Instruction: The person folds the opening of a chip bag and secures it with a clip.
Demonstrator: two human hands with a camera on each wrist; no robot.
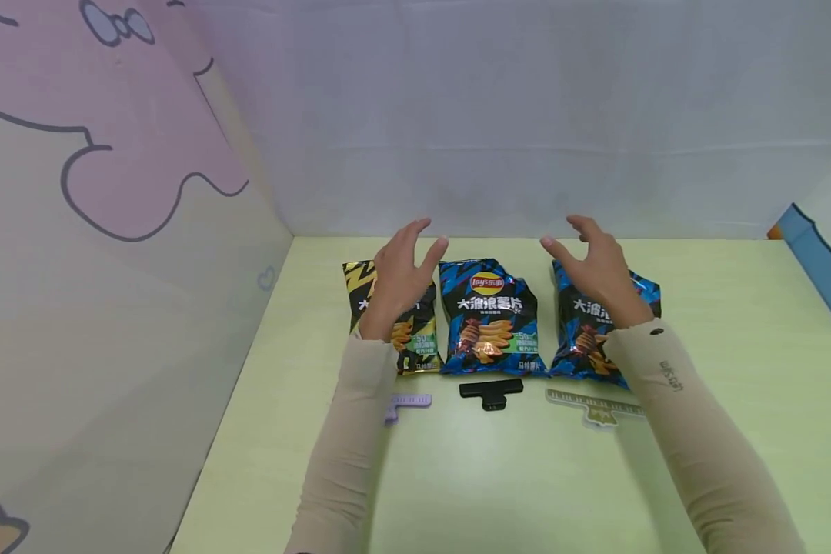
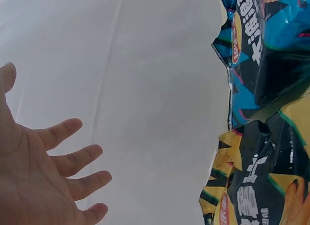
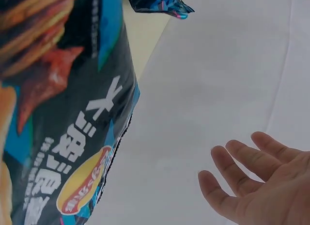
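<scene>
My left hand [image 1: 399,275] hovers over the yellow and black chip bag [image 1: 422,338], fingers spread and holding nothing. Over the right blue and black chip bag [image 1: 585,338] is my right hand [image 1: 598,269], its fingers apart and the palm turned inward. Between the two hands lies a middle blue chip bag [image 1: 493,315] with its front up. The left wrist view shows the left palm [image 2: 29,181] bare, with bags at the right side. In the right wrist view, the right hand's fingers [image 3: 242,186] are loosely bent beside the large near bag [image 3: 72,113].
In front of the bags lie a purple clip [image 1: 410,400], partly behind the left sleeve, a black clip [image 1: 492,391] and a gold-grey clip [image 1: 595,404], its end near the right sleeve. A pale wall [image 1: 526,154] stands behind the yellow-green table [image 1: 492,485].
</scene>
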